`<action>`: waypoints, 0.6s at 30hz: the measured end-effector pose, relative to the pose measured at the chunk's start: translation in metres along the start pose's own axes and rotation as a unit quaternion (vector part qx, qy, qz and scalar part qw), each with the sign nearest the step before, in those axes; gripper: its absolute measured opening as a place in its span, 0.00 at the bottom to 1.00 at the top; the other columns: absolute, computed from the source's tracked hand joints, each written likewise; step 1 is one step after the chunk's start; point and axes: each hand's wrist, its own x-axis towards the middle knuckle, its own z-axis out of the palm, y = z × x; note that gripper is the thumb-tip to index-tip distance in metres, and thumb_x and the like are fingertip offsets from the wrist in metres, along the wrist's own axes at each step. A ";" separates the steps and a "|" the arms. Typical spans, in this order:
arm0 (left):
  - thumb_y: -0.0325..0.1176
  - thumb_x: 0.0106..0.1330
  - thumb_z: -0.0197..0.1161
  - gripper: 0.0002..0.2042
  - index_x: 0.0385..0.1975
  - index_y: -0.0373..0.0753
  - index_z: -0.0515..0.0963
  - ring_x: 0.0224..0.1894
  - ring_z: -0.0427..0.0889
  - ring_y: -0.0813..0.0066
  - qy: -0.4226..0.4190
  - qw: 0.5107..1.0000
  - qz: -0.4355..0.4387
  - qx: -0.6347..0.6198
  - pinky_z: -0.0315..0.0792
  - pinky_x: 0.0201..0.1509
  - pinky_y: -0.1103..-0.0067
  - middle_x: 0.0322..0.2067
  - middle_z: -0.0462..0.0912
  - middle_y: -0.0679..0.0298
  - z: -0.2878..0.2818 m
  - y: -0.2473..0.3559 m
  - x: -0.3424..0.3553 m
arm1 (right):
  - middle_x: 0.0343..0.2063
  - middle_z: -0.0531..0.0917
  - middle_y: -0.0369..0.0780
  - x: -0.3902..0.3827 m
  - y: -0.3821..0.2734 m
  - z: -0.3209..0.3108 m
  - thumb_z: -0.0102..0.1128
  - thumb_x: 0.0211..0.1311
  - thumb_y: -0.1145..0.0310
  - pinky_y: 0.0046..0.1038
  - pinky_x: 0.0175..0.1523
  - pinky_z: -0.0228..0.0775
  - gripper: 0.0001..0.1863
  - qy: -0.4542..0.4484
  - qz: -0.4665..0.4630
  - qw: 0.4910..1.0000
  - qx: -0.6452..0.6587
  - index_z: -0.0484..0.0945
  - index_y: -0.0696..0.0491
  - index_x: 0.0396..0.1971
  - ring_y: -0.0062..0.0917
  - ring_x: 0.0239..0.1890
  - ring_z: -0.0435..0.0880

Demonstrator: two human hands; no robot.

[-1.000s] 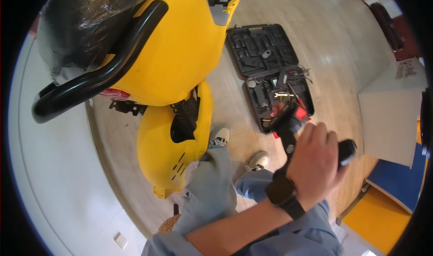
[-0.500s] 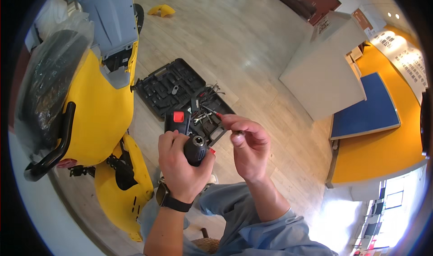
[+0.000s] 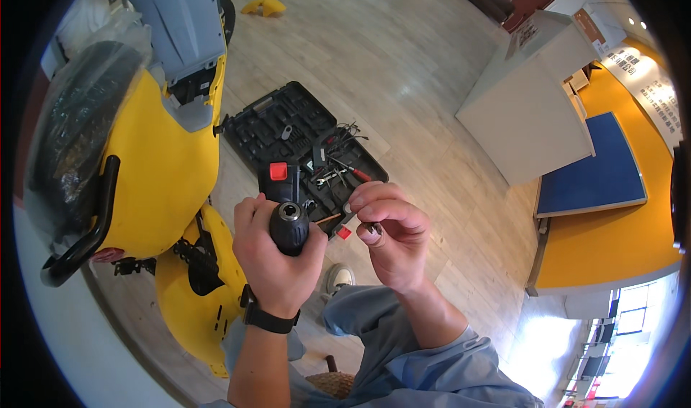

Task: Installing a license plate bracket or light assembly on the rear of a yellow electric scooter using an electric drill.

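A black cordless drill is in my left hand, whose fingers wrap round its body. Its chuck points up toward me, and the hole in the chuck is visible. A black block with a red button, which looks like the drill's battery, shows just beyond the hand. My right hand is to the right of the drill, apart from it. Between its thumb and fingers sits a small dark metal piece, perhaps a bit; its exact kind is too small to make out.
Beyond my hands an open black tool case lies on the wooden floor, holding a red-handled screwdriver, wrenches and wires. To the left stands a large yellow machine with a black handle. A white counter stands at right.
My left hand and the drill have shifted left and a little nearer, away from my right hand. The right fingers have shifted, and the small metal piece shows more plainly.
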 end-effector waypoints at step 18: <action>0.34 0.44 0.68 0.14 0.28 0.36 0.73 0.42 0.71 0.52 -0.058 0.992 -0.035 -0.107 0.68 0.47 0.63 0.33 0.71 0.53 0.031 0.003 -0.009 | 0.26 0.86 0.42 -0.050 0.233 -0.108 0.63 0.52 0.62 0.30 0.40 0.75 0.13 -0.133 0.256 0.803 -0.522 0.86 0.52 0.35 0.33 0.31 0.86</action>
